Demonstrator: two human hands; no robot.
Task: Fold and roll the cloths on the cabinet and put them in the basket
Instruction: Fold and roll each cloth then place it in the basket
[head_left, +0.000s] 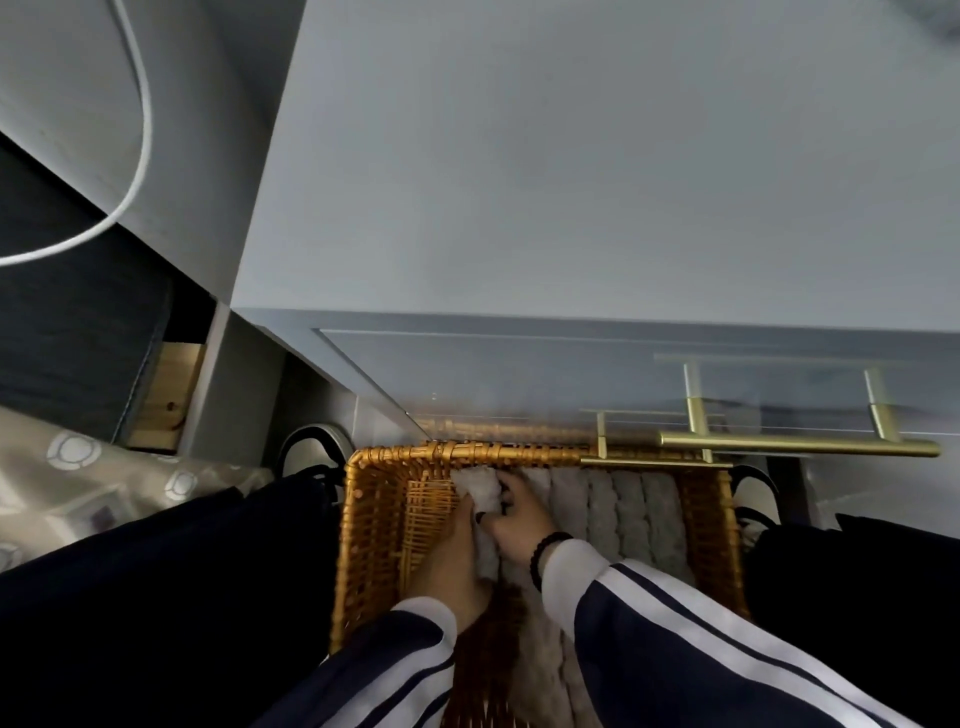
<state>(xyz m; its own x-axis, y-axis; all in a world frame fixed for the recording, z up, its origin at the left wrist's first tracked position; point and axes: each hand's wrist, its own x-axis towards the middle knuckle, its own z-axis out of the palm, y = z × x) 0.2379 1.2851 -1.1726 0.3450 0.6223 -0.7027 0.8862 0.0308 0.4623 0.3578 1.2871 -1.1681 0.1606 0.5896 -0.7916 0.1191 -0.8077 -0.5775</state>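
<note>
A golden wicker basket (374, 525) stands on the floor between my legs, in front of the cabinet. Several grey rolled cloths (631, 514) lie side by side in its right part. Both hands are inside the basket around one pale rolled cloth (483, 491) at the left end of the row. My left hand (452, 561) lies along the roll's left side. My right hand (519, 519) grips it from the right, fingers curled over its top. The cabinet top (571, 182) shows bare grey; only a blurred grey patch (935, 15) shows at the far right corner.
Brass drawer handles (800, 444) jut out over the basket's far rim. A white cable (140, 130) hangs at the left beside the cabinet. A patterned fabric (78, 478) lies at the lower left. My shoes (311, 447) flank the basket.
</note>
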